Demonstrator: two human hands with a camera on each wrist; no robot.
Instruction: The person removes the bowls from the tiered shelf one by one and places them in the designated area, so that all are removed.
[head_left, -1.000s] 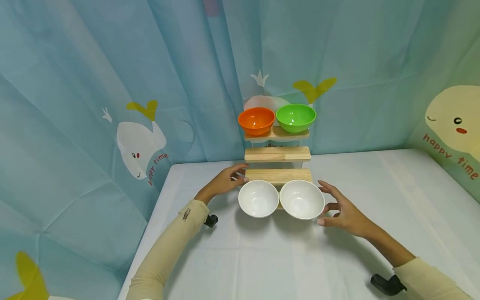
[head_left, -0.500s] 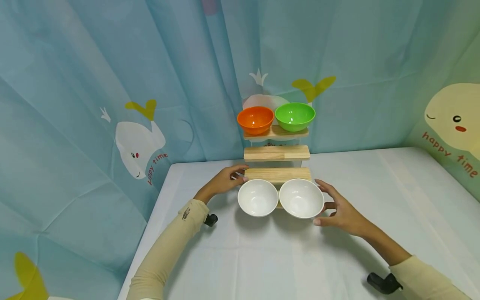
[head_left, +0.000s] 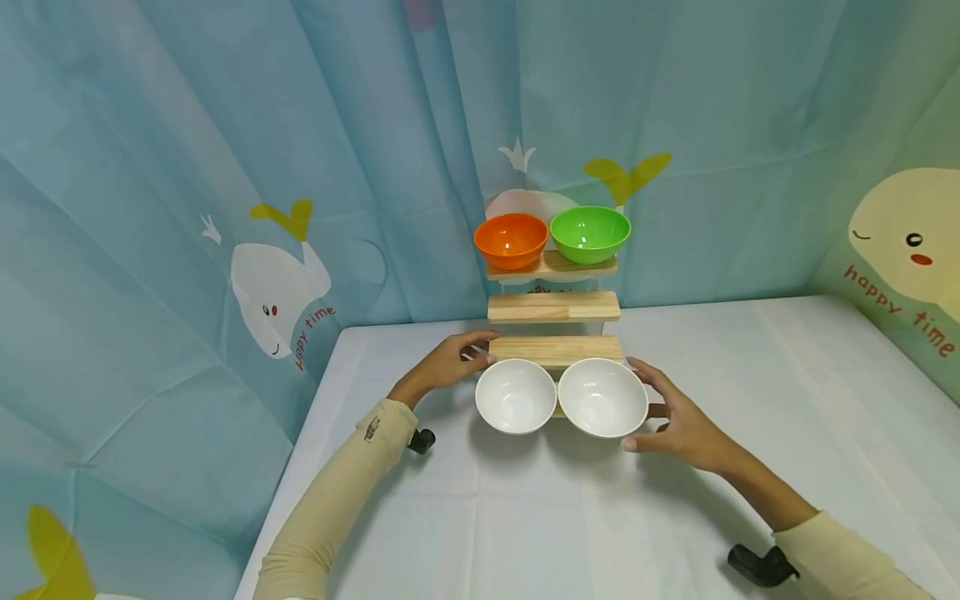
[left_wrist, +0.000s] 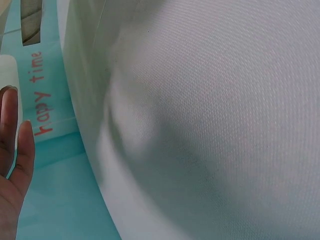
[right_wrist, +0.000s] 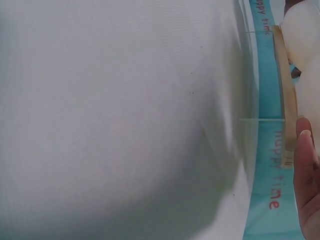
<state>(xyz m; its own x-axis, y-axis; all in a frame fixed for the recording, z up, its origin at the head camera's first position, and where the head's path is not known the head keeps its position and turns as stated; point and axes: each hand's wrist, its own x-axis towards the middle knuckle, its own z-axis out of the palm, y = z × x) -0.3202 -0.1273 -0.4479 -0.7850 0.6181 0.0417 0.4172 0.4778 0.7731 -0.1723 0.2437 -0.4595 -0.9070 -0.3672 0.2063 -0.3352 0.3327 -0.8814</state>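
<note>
Two white bowls, the left bowl (head_left: 516, 397) and the right bowl (head_left: 603, 398), sit side by side on the lowest visible plank of a tiered wooden rack (head_left: 555, 350). My right hand (head_left: 686, 425) is at the right bowl's side, thumb and fingers spread around its edge; in the right wrist view a straight digit (right_wrist: 304, 155) reaches the bowl. At the rack's left end, my left hand (head_left: 450, 358) has its fingertips beside a plank and close to the left bowl; whether they press the wood cannot be told. In the left wrist view only some fingers (left_wrist: 25, 155) show.
An orange bowl (head_left: 512, 242) and a green bowl (head_left: 591, 235) stand on the top plank. A bare middle plank (head_left: 553, 307) lies below them. The rack stands on a white-covered table (head_left: 540, 517) before a printed blue curtain (head_left: 405, 167).
My right hand has moved slightly left, bringing thumb and fingers closer around the right white bowl. The left hand and all the bowls stay in place.
</note>
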